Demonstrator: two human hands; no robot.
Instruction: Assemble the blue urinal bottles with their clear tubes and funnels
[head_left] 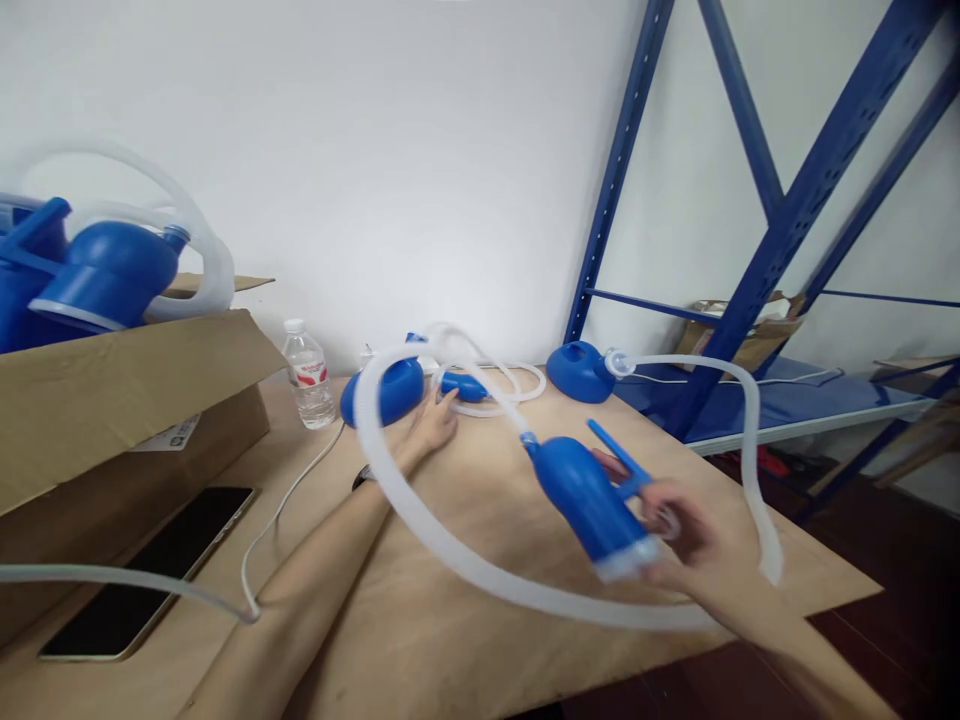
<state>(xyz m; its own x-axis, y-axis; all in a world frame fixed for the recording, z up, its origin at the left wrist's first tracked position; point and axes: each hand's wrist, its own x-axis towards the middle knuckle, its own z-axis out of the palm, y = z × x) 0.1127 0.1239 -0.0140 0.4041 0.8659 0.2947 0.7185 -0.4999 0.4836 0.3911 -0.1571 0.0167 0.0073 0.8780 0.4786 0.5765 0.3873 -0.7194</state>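
My right hand (686,535) is closed on the handle side of a blue plastic urinal bottle (581,490), held tilted above the table. Its wide clear end points down toward me, and a long translucent hose (480,575) runs from its narrow neck in a big loop. My left hand (437,420) reaches toward the back of the table, fingers partly extended. One fingertip overlaps a small blue bottle-shaped piece (465,387); whether it grips it I cannot tell. Just left of that hand sits a rounded blue container (401,390), partly behind the hose.
A cardboard box (142,390) at left holds several blue bottles (112,270) with hoses. A phone (150,570), white cable (281,500) and water bottle (309,375) are on the table (450,660). Another blue container (579,372) with a hose stands back right, beside blue shelving (757,260).
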